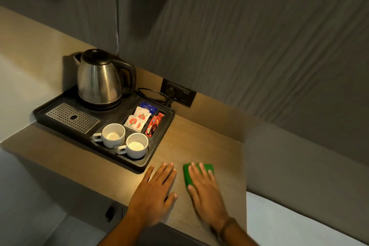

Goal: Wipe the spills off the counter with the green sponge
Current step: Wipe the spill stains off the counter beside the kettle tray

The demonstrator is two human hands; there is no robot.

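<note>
1. R hand lies flat, fingers spread, palm pressing on flat green rectangular sponge, no curl round it.
2. Sponge sits on tan wood-grain bench, near front edge, R of black plastic tray.
3. L hand open, flat on bench just beside sponge, not touching it.

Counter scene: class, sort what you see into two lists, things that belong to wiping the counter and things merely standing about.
Belongs to the job:
green sponge under the right hand
counter
left hand, flat on the counter

Just standing about:
black tray
kettle
two white cups
sachets
wall socket
</note>
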